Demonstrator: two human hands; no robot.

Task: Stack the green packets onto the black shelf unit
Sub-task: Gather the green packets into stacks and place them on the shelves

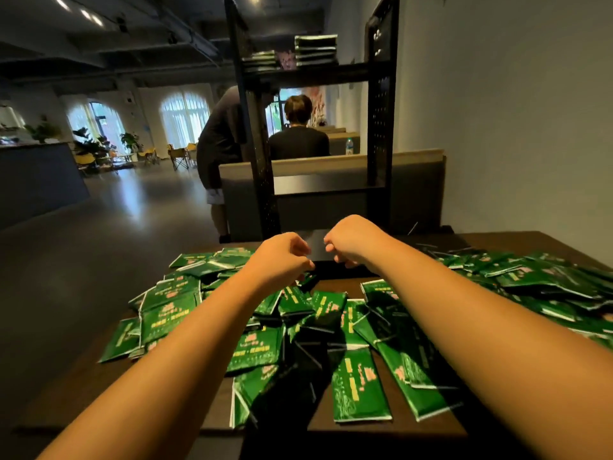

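- Hovering over green packets (255, 350) heaped on the surface (76, 386) in front of the black shelf unit (318, 185); two stacks (315, 49) already sit on its upper shelf.
- Left hand (285, 257) and right hand (348, 242) near the shelf base, fingers curled in, nothing seen held.
- Packets look light, flat, floppy and glossy, so probably slippery; pinch across the flat faces.
- Side posts narrow the entry; lower shelf looks free.
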